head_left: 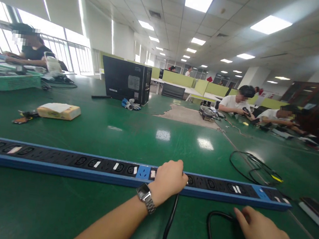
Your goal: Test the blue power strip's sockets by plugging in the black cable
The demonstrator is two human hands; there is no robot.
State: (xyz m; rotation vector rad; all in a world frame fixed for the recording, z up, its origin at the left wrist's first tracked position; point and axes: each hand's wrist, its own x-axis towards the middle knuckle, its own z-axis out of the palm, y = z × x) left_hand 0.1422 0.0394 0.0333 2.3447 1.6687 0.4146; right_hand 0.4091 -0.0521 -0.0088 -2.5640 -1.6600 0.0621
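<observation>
A long blue-and-black power strip (101, 163) with rows of sockets lies across the green table. My left hand (169, 181), wearing a metal-band watch (145, 197), is closed over the strip right of its middle. Out from under it runs a black power cord (169, 225) toward me; the cord's end is hidden by the fingers. To the right, in front of the strip, my right hand (266, 235) pinches a black cord (211, 234) between thumb and fingers. Both cords leave the bottom of the view, so I cannot tell whether they join.
A coiled black cable (254, 166) lies behind the strip, and a dark flat object (317, 216) at the right. Farther back are a tissue pack (58, 111), a black computer case (126, 80), gloves (132, 104) and a green basket (10, 80). Other people sit around the table.
</observation>
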